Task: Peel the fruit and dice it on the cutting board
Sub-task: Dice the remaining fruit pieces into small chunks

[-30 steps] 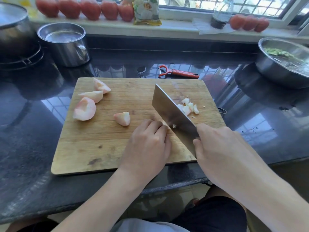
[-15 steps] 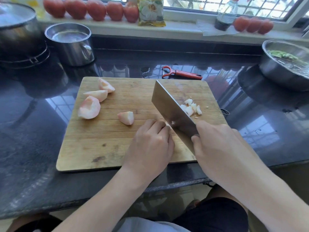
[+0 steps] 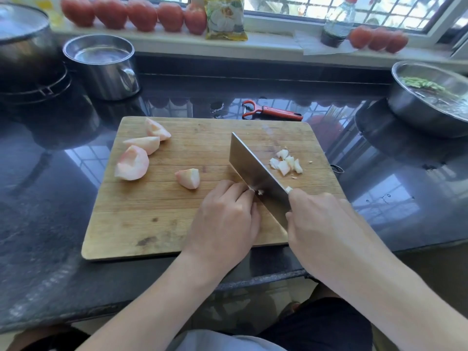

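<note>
The peeling looked finished: every piece of fruit on the pale rectangular wooden cutting board (image 3: pixel 152 224) showed bare, pink-tinged flesh with no skin that I could make out, and the red-handled peeler (image 3: pixel 272 113) lay idle on the dark glossy stone counter (image 3: pixel 45 224) just beyond the board's far edge. The dicing was under way but far from done. A small heap of white diced cubes (image 3: pixel 286 162) sat on the right side of the board, beyond the broad steel cleaver blade (image 3: pixel 255 173). The right hand (image 3: pixel 321 224) was wrapped around the cleaver's handle, which it hid completely, with the blade angled down across the board. The left hand (image 3: pixel 222 219) had its fingers curled, knuckles up against the flat of the blade, pinning down the piece being cut; only a scrap of white showed at the fingertips, so little seemed to be left of it. Four larger peeled chunks waited uncut: one small wedge (image 3: pixel 188 178) near the middle, just beside the left hand, and three bigger pieces (image 3: pixel 131 163) grouped at the board's far left corner, well apart from the knife. By my reckoning roughly a fifth of the fruit had been diced, with the rest to be worked through one piece at a time.
</note>
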Demonstrator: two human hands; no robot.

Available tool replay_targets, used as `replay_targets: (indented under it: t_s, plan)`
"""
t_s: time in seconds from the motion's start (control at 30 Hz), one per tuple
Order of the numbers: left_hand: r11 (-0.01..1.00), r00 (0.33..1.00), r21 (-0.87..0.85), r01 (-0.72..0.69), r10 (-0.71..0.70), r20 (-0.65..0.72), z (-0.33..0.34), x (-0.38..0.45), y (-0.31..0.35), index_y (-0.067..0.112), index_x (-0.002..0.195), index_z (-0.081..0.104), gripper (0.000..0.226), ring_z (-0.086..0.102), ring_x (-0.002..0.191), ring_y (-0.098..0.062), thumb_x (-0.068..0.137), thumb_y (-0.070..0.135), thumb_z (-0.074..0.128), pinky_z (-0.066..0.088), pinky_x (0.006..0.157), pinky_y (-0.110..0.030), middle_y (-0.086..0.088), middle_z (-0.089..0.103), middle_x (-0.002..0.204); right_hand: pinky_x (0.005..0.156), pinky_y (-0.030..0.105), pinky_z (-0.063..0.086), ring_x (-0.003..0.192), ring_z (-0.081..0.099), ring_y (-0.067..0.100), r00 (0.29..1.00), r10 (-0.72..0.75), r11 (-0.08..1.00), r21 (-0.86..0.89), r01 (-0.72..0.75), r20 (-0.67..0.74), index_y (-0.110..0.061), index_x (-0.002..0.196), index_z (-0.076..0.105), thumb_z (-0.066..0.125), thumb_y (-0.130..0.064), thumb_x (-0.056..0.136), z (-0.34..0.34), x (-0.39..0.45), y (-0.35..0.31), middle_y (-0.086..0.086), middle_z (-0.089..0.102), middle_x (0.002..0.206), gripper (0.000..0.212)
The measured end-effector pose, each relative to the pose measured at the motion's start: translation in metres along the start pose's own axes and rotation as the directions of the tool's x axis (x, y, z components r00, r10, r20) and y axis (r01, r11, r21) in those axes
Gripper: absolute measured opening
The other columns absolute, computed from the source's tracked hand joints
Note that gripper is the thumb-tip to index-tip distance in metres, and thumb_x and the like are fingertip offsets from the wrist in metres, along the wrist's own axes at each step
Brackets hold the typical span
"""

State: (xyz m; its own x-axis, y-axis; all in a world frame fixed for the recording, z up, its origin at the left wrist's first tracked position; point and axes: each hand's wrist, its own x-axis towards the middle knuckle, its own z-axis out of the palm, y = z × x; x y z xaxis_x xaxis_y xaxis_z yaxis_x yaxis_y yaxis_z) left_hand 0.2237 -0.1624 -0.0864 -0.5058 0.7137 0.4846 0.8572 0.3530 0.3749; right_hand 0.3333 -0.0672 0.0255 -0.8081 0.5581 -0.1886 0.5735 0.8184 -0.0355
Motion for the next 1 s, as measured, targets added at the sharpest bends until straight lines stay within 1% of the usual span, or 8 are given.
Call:
replay_targets:
  t_s: [0.2, 0.3, 0.37, 0.47, 0.57, 0.7, 0.87, 1.0]
  plan:
    - [0.998, 0.999, -0.048, 0.032, -0.031, 0.017, -0.002, 0.0, -0.001, 0.006, 0.1, 0.076, 0.023, 0.061, 0.098, -0.026, 0.096, 0.011, 0.054, 0.054, 0.088, -0.041, -0.007, 0.073, 0.1, 0.057, 0.036, 0.028, 0.075, 0.041, 0.028, 0.998, -0.023, 0.996, 0.084, 0.027, -0.056, -0.024, 0.078, 0.034, 0.047, -0.024, 0.099, -0.003, 0.035, -0.001, -0.003, 0.036, 0.073, 0.025]
    - [0.982, 0.992, -0.151, 0.115, -0.121, -0.03, -0.018, -0.01, -0.005, 0.005, 0.109, 0.078, 0.023, 0.065, 0.107, -0.019, 0.095, 0.011, 0.061, 0.053, 0.097, -0.028, -0.005, 0.074, 0.111, 0.063, 0.037, 0.036, 0.078, 0.043, 0.029, 0.997, -0.007, 0.993, 0.117, 0.016, -0.081, -0.024, 0.083, 0.036, 0.044, -0.03, 0.102, -0.007, 0.021, 0.007, 0.001, 0.043, 0.081, 0.021]
    - [0.976, 0.977, -0.132, 0.173, -0.188, -0.105, -0.036, -0.013, -0.016, 0.007, 0.108, 0.08, 0.021, 0.066, 0.105, -0.017, 0.093, 0.009, 0.065, 0.05, 0.097, -0.021, -0.004, 0.074, 0.111, 0.068, 0.039, 0.044, 0.082, 0.047, 0.028, 1.0, -0.005, 0.993, 0.12, 0.007, -0.014, -0.025, 0.081, 0.036, 0.042, -0.034, 0.103, -0.008, 0.01, 0.007, 0.0, 0.047, 0.084, 0.025]
    - [0.967, 0.95, -0.033, 0.252, -0.254, -0.179, -0.055, -0.008, -0.04, 0.009, 0.103, 0.079, 0.015, 0.066, 0.1, -0.021, 0.092, 0.007, 0.068, 0.05, 0.091, -0.026, -0.003, 0.073, 0.105, 0.068, 0.039, 0.045, 0.085, 0.052, 0.028, 0.998, -0.04, 0.996, 0.079, 0.036, 0.041, -0.025, 0.079, 0.038, 0.042, -0.033, 0.102, -0.002, 0.01, 0.008, -0.001, 0.053, 0.086, 0.025]
    - [0.931, 0.93, 0.037, 0.364, -0.361, -0.067, -0.065, 0.0, -0.058, 0.015, 0.114, 0.076, 0.021, 0.062, 0.108, -0.022, 0.094, 0.015, 0.069, 0.045, 0.091, -0.029, -0.002, 0.07, 0.113, 0.062, 0.036, 0.04, 0.081, 0.051, 0.029, 1.0, -0.01, 0.998, 0.069, 0.009, 0.022, -0.023, 0.087, 0.047, 0.046, -0.031, 0.1, -0.005, 0.023, 0.023, -0.002, 0.048, 0.083, 0.015]
    - [0.896, 0.895, 0.065, 0.44, -0.443, 0.051, -0.064, 0.004, -0.062, 0.022, 0.131, 0.068, 0.037, 0.058, 0.115, -0.017, 0.094, 0.025, 0.072, 0.043, 0.093, -0.03, 0.002, 0.065, 0.126, 0.063, 0.035, 0.039, 0.08, 0.052, 0.029, 1.0, 0.027, 0.997, 0.068, -0.026, -0.01, -0.023, 0.085, 0.048, 0.048, -0.031, 0.099, -0.015, 0.05, 0.061, 0.002, 0.051, 0.083, 0.016]
    - [0.881, 0.88, -0.034, 0.472, -0.467, 0.087, -0.057, 0.014, -0.05, 0.029, 0.118, 0.073, 0.027, 0.055, 0.091, -0.005, 0.092, 0.027, 0.077, 0.04, 0.081, -0.023, 0.013, 0.07, 0.113, 0.048, 0.027, 0.034, 0.061, 0.055, 0.015, 0.999, -0.033, 0.988, 0.152, 0.037, -0.031, -0.03, 0.066, 0.039, 0.053, -0.026, 0.1, -0.021, 0.065, 0.084, -0.003, 0.053, 0.07, 0.037]
    - [0.907, 0.91, -0.107, 0.408, -0.395, 0.125, -0.041, 0.02, -0.029, 0.027, 0.107, 0.074, 0.017, 0.056, 0.084, -0.003, 0.09, 0.03, 0.078, 0.038, 0.074, -0.008, 0.015, 0.07, 0.102, 0.046, 0.028, 0.042, 0.058, 0.062, 0.018, 0.996, -0.038, 0.949, 0.31, 0.062, -0.083, -0.029, 0.073, 0.051, 0.051, -0.021, 0.098, -0.024, 0.059, 0.075, 0.0, 0.061, 0.065, 0.026]
